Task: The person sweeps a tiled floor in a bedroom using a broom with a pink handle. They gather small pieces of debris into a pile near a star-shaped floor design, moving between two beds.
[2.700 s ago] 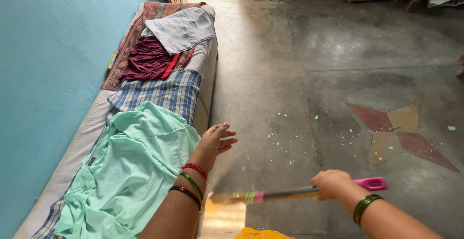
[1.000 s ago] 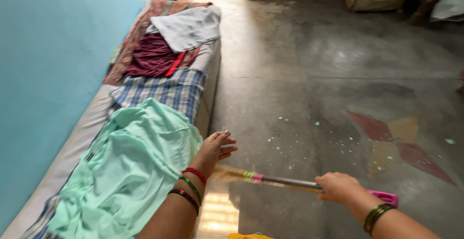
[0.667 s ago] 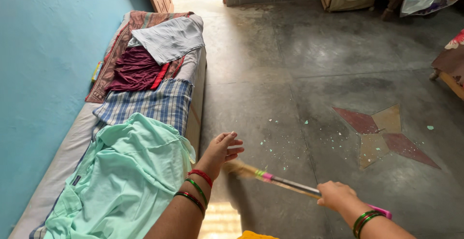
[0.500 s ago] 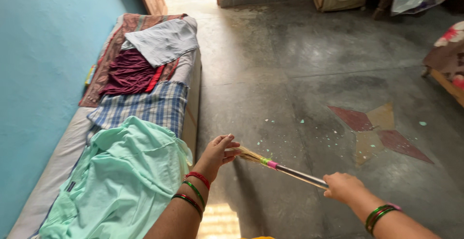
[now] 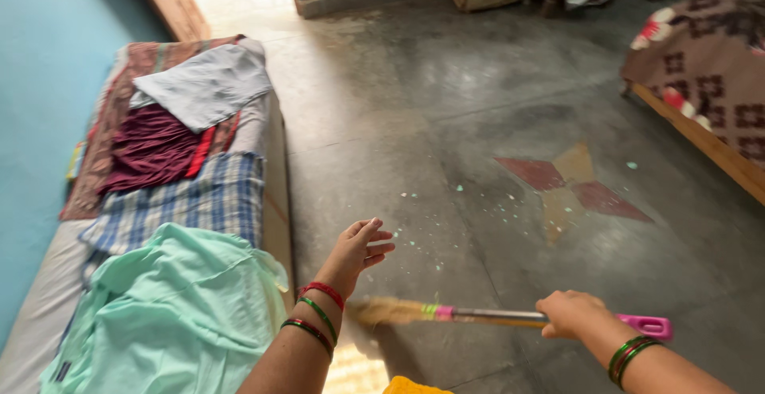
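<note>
The sweeping looks only partly done, because many tiny pale green bits (image 5: 446, 219) still lie scattered on the grey stone floor (image 5: 446, 99) near the red and yellow star shape (image 5: 570, 187), and no pile can be seen. The right hand (image 5: 574, 314) is clenched around the long broom with a pink handle and straw-coloured bristles (image 5: 478, 314), low over the floor in front of the person. The broom lies almost flat from side to side, bristles pointing left toward the low bed with a mint green cloth (image 5: 171, 314) and pink end pointing right, while the left hand (image 5: 358, 246) hangs above it, fingers spread, holding nothing
</note>
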